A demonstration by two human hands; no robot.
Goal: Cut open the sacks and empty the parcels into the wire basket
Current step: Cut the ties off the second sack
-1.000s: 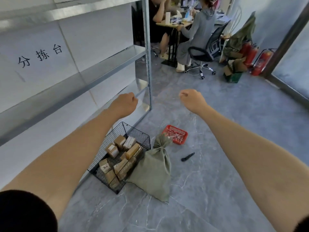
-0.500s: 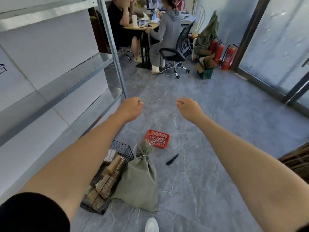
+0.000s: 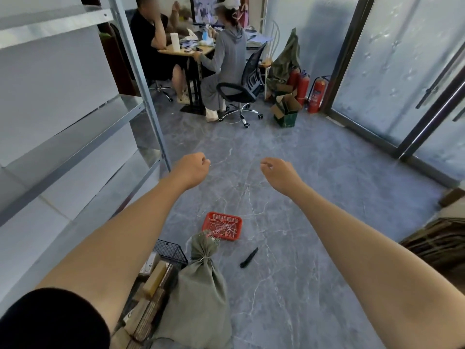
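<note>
A tied green sack (image 3: 201, 285) lies on the grey floor, leaning against the black wire basket (image 3: 171, 250). The basket holds several brown parcels (image 3: 157, 275) and is partly hidden by my left forearm. A black knife (image 3: 249, 257) lies on the floor right of the sack's neck. Both my arms stretch forward, high above these things. My left hand (image 3: 192, 167) is curled into a fist and holds nothing. My right hand (image 3: 276, 172) also has its fingers curled under and is empty.
A red plastic basket (image 3: 222, 225) with cut ties sits beyond the sack. Metal shelving (image 3: 141, 79) runs along the left. Two people sit at a desk with an office chair (image 3: 241, 91) at the back. Fire extinguishers (image 3: 318, 94) and flattened cardboard (image 3: 440, 243) stand to the right.
The view has swung right and forward, so the sack and basket now sit lower left. Both arms stay stretched out, and the fists have loosened slightly.
</note>
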